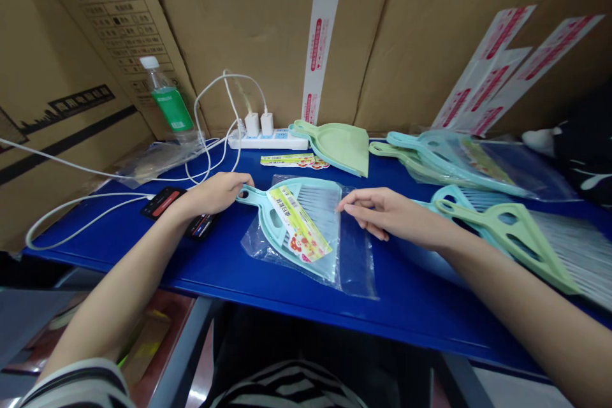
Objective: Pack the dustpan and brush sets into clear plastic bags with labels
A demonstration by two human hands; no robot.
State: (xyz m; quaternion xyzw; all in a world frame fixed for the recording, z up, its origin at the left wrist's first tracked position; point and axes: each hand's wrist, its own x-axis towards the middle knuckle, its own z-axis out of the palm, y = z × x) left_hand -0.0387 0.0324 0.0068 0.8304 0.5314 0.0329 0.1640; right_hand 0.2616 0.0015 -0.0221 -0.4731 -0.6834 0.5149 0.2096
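Note:
A light-blue dustpan point(272, 220) with a brush nested in it lies in a clear plastic bag point(356, 268) on the blue table, its handle pointing left. A yellow-green printed card point(299, 226) lies slantwise across the pan. My left hand point(217, 192) is closed at the handle's end, thumb and forefinger pinching it. Over the bag's right side hovers my right hand point(375, 211), fingers loosely bent and apart, holding nothing; the fingertips are close to the pan's wide edge, and whether they touch the plastic I cannot tell.
Behind stand a green dustpan point(342, 143), printed cards point(287, 160) and a power strip point(272, 139) with white cables. Phones point(165, 202) lie under my left forearm. A bottle point(172, 105) stands back left. Bagged dustpans point(459, 156), loose brushes point(568, 255) and a green brush or dustpan point(514, 229) lie right.

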